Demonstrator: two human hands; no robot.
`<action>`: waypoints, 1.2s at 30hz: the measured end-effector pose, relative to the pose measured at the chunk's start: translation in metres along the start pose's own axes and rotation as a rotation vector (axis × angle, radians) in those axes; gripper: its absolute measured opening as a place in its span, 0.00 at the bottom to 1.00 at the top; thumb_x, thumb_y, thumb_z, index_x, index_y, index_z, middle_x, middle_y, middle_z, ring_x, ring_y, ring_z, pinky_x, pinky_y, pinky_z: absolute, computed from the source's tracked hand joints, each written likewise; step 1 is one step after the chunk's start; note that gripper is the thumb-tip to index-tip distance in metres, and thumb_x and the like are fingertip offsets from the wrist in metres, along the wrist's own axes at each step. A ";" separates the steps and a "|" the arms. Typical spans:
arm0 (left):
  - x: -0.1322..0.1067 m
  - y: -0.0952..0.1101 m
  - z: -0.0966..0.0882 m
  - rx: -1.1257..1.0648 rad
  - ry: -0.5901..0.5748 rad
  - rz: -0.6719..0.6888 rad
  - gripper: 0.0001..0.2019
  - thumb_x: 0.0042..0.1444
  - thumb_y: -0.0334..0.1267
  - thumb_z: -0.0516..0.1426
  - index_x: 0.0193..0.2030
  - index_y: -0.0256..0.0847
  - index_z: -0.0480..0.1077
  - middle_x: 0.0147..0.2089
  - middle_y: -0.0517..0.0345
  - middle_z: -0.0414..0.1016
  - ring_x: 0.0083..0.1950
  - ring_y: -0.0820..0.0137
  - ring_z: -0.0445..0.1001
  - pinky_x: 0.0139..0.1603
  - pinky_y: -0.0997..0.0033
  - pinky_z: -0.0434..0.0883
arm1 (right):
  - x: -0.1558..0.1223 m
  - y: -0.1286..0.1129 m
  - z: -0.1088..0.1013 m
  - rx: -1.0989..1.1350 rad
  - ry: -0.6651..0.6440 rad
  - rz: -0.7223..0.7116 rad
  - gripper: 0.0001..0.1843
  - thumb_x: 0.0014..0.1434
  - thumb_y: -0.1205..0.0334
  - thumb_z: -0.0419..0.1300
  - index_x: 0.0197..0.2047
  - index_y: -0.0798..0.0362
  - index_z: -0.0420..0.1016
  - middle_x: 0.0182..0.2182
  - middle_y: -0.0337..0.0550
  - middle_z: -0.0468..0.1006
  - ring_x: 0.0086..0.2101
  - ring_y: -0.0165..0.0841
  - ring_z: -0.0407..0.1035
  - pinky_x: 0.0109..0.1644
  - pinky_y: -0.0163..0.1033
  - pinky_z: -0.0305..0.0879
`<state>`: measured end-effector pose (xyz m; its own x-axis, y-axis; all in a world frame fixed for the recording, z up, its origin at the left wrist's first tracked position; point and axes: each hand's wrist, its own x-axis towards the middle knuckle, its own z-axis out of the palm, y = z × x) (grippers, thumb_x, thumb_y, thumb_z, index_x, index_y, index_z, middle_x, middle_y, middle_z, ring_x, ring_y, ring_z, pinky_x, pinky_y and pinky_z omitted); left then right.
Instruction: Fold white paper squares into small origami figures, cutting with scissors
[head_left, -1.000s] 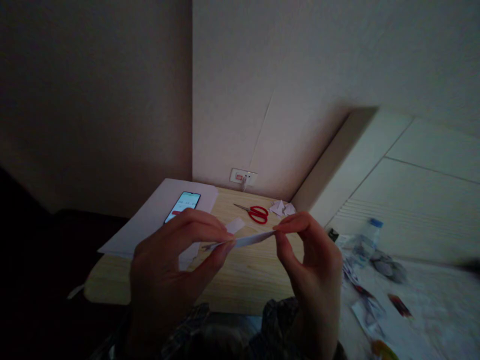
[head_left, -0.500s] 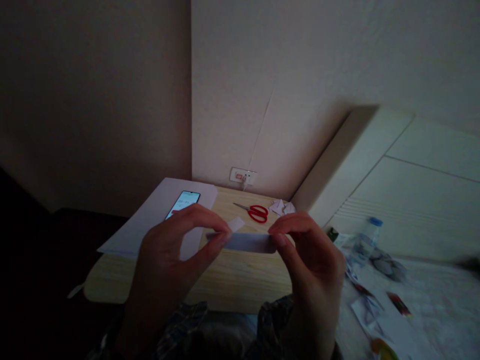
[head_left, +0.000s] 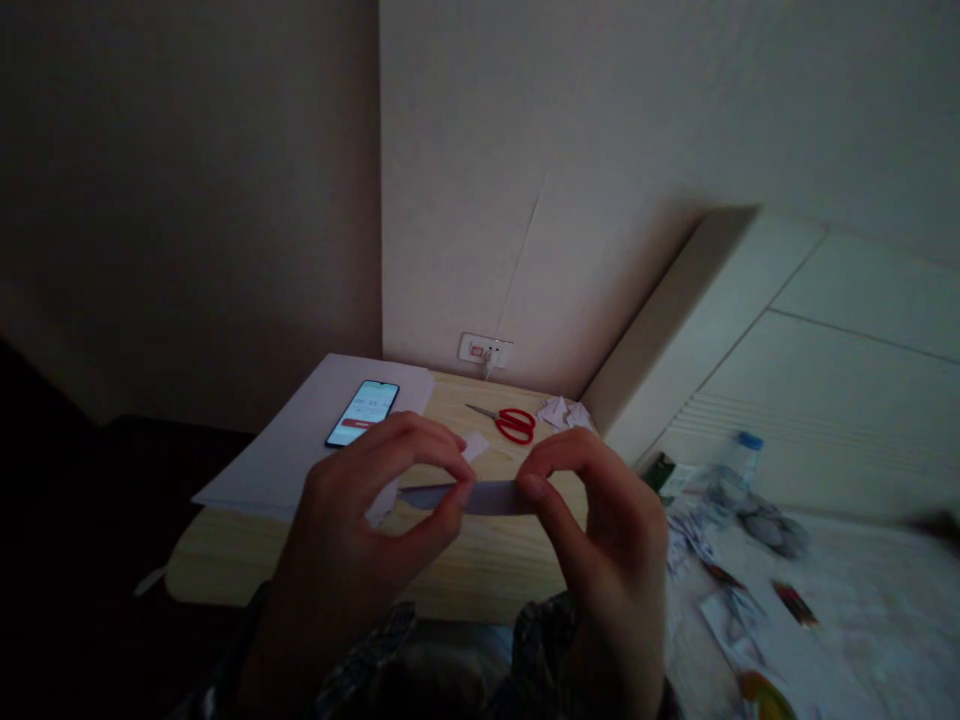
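A narrow strip of white paper [head_left: 491, 496] is stretched between my two hands above the near part of a small wooden table [head_left: 480, 560]. My left hand [head_left: 367, 530] pinches its left end between thumb and fingers. My right hand [head_left: 600, 530] pinches the right end the same way. The strip lies almost level and its middle shows between the fingertips. The room is dim.
On the table lie a lit phone [head_left: 363, 412] on large white sheets [head_left: 300, 440], red-handled scissors [head_left: 511, 422], a small paper scrap [head_left: 474, 445] and folded paper pieces [head_left: 564, 413]. A wall socket [head_left: 485, 351] sits behind. To the right, a bed holds a plastic bottle [head_left: 739, 470] and scattered scraps.
Both hands have drawn closer together and lower, and the strip between them now shows shorter. The strip turned from edge-on to flat-faced and back to a thin band.
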<state>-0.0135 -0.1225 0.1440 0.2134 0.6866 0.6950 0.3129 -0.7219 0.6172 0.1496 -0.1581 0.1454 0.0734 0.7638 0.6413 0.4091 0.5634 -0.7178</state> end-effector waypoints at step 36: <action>-0.004 -0.005 0.008 -0.168 0.112 -0.208 0.09 0.55 0.32 0.59 0.40 0.51 0.75 0.39 0.65 0.79 0.37 0.72 0.76 0.39 0.75 0.74 | 0.005 0.006 -0.001 0.092 -0.044 0.091 0.07 0.59 0.65 0.61 0.28 0.51 0.73 0.25 0.36 0.73 0.30 0.31 0.67 0.35 0.36 0.63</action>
<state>-0.0087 -0.1214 0.1352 0.0541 0.8146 0.5775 0.1799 -0.5768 0.7968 0.1536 -0.1516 0.1444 0.0660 0.8246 0.5618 0.3177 0.5164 -0.7952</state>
